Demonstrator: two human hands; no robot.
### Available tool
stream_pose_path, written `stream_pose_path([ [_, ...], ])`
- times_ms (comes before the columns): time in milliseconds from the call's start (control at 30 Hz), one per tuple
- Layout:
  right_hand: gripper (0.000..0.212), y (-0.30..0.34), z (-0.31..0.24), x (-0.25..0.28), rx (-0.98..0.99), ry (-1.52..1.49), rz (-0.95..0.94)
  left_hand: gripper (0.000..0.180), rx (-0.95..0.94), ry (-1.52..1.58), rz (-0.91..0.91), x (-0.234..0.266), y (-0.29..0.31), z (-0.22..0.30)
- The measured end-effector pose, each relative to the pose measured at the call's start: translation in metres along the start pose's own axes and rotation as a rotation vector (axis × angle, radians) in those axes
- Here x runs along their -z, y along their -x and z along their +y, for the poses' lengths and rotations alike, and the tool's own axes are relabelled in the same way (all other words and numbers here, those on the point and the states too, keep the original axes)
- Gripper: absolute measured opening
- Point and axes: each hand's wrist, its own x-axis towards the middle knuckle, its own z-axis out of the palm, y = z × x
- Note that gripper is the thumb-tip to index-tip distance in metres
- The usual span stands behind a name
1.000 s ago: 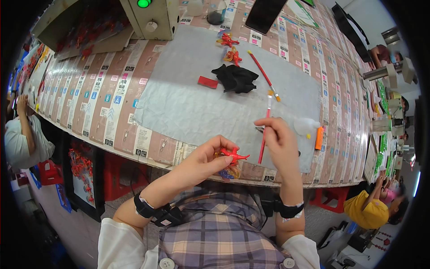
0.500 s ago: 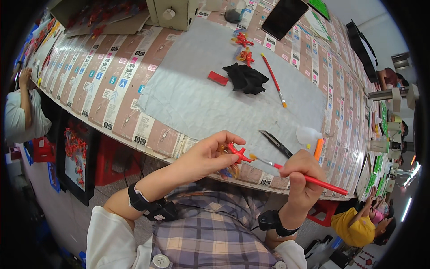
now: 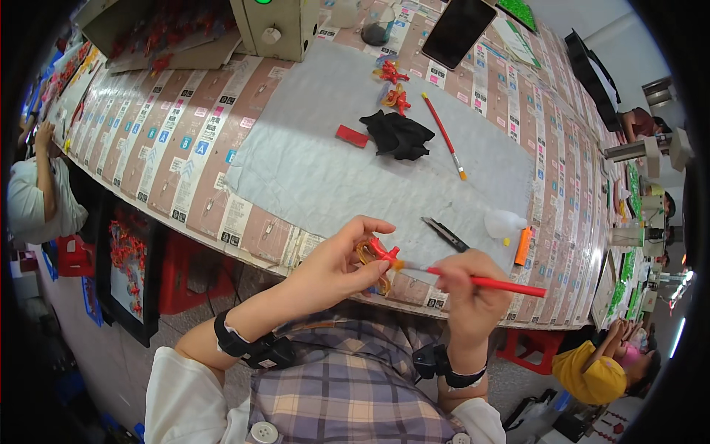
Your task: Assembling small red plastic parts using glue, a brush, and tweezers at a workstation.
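Observation:
Between the thumb and fingers of my left hand [image 3: 334, 268] is a small red figurine [image 3: 381, 251] with translucent yellow parts. My right hand [image 3: 473, 292] grips a red-handled paintbrush [image 3: 510, 286], and its bristles meet the figurine's right side. Just beyond the right hand lies a black utility knife [image 3: 445, 234] on the pale sheet [image 3: 310, 163]. Farther off on the sheet are a crumpled black cloth [image 3: 399, 135], a flat red piece [image 3: 352, 136] and a second red paintbrush [image 3: 444, 135]. Two similar figurines [image 3: 396, 99] rest near the sheet's far end.
A white plastic bottle [image 3: 504, 223] and an orange block [image 3: 523, 246] stand right of the knife. A dark phone [image 3: 458, 33] and a metal box with a knob [image 3: 285, 29] are at the back. A black tray of red pieces [image 3: 129, 270] sits left, below the table. Other people work nearby.
The right hand and its paintbrush have moved left, bringing the bristles from just beside the figurine onto it. My left hand still holds the figurine, slightly turned. The whole view has shifted a little.

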Motion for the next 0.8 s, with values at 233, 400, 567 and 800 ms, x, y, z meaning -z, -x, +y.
stream_pose_path([
  [233,0.010,-0.003,0.009,0.003,-0.027,0.192,-0.060,0.051,-0.190,-0.257,0.086,-0.007,0.006,-0.001],
  [400,0.017,0.000,0.005,-0.012,-0.105,0.146,-0.178,0.060,-0.315,-0.487,0.140,-0.013,0.008,-0.002],
  [567,0.020,0.002,0.008,-0.014,0.104,0.222,-0.175,0.066,-0.488,-0.706,0.144,-0.012,0.009,-0.006],
  [800,0.020,0.007,0.008,-0.007,0.200,0.230,-0.123,0.055,-0.326,-0.260,0.060,0.005,0.007,-0.019],
])
